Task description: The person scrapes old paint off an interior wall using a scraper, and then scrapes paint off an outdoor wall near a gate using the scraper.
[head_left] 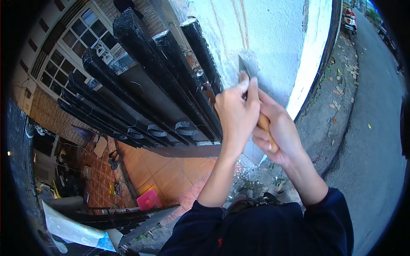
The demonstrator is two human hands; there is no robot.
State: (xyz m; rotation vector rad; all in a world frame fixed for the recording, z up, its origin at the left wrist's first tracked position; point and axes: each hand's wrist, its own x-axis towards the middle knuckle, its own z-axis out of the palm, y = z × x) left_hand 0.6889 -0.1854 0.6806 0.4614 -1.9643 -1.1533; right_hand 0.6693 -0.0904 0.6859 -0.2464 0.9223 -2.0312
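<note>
A scraper with a flat metal blade point(243, 65) and a wooden handle point(264, 123) is in both of my hands. My right hand point(282, 132) wraps around the handle. Higher up, my left hand point(236, 106) closes around the scraper near the base of the blade, thumb and fingers together; part of the tool is hidden behind it. The blade's tip lies at the white painted wall point(273, 47), where the surface looks scuffed. Brownish streaks run down the wall above the blade.
Left of the wall stands a black slatted gate point(149, 64) with upright posts close to my left hand. Orange tiles point(164, 175) and a pink object point(149, 199) lie beyond it. On the right, a road point(376, 106) runs past with fallen leaves and a parked motorbike point(349, 20).
</note>
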